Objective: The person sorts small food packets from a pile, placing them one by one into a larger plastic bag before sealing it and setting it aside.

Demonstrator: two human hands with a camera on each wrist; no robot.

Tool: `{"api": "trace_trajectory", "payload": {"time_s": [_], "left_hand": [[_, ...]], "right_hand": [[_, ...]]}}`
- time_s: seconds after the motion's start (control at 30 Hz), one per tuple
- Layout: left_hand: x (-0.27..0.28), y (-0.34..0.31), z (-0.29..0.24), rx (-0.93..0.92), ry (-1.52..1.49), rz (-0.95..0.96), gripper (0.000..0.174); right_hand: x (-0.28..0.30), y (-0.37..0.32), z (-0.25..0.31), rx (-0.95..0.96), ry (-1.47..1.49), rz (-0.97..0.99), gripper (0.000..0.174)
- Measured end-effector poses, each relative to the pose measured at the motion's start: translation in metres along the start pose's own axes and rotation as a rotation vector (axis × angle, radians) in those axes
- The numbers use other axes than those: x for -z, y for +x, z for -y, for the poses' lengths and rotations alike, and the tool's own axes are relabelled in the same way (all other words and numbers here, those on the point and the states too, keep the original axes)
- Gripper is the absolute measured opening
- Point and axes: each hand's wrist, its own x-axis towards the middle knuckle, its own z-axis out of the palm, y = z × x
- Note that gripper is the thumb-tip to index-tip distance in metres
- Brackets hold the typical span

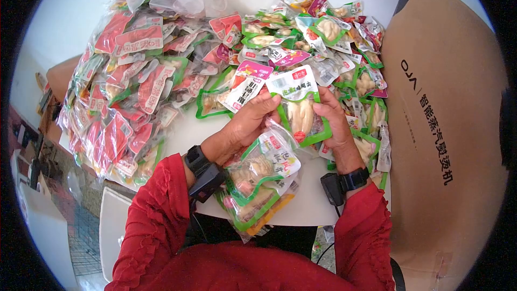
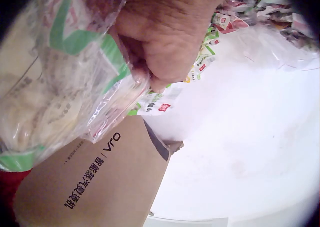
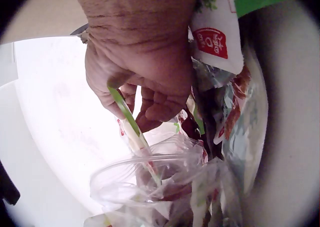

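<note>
Green-edged snack packet [image 1: 300,110] is held over the white table [image 1: 180,132], between the two hands and just in front of the person's chest. Its right edge is pinched by the right hand [image 1: 334,121], thumb on top and fingers curled beneath. Its left edge is touched by the fingertips of the left hand [image 1: 249,123], which is closed round the mouth of a clear plastic bag [image 1: 258,178] already filled with similar packets. The packet's long axis runs away from the person, slightly tilted: the white label end points to the far side and the lower end is set at the bag's opening. Loose packets [image 1: 323,37] are heaped beyond the hands, and a cardboard box [image 1: 441,129] stands at the right.
</note>
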Motion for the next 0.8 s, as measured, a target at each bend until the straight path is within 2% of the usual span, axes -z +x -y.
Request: {"api": "trace_trajectory", "payload": {"time_s": [0.27,0.37,0.43,0.47,0.53,0.57,0.6,0.67,0.7,0.73,0.8], "left_hand": [[0.003,0.001,0.001,0.015,-0.034,0.027,0.017],[-0.002,0.001,-0.002,-0.044,0.023,0.025,0.016],[-0.001,0.0,-0.001,-0.041,0.242,-0.096,0.021],[-0.003,0.0,0.002,-0.04,0.241,-0.094,0.021],[-0.019,-0.006,-0.001,-0.158,0.536,-0.104,0.029],[-0.025,-0.011,-0.004,-0.09,0.611,-0.081,0.036],[-0.028,-0.01,-0.006,-0.09,0.612,-0.082,0.036],[-0.032,-0.006,-0.007,-0.297,0.495,0.095,0.041],[-0.026,-0.006,-0.003,-0.215,0.491,-0.049,0.04],[-0.019,-0.005,0.0,-0.214,0.49,-0.05,0.04],[-0.011,-0.002,0.004,-0.073,0.326,-0.03,0.04]], "right_hand": [[0.002,0.001,0.0,-0.002,0.02,0.002,0.038],[0.003,0.003,0.001,0.065,0.008,-0.063,0.035],[-0.003,0.005,0.002,0.28,-0.157,-0.237,0.032],[-0.004,0.005,0.001,0.28,-0.158,-0.239,0.032],[-0.004,0.004,-0.003,0.356,-0.39,-0.303,0.034],[-0.003,0.003,-0.008,0.36,-0.467,-0.252,0.03],[-0.006,0.001,-0.007,0.361,-0.466,-0.252,0.03],[-0.015,-0.002,-0.004,0.291,-0.669,0.105,0.025],[-0.022,-0.001,-0.003,0.476,-0.798,0.168,0.024],[-0.026,-0.002,-0.003,0.475,-0.798,0.168,0.024],[-0.028,-0.006,-0.003,0.256,-0.53,0.086,0.023]]}}
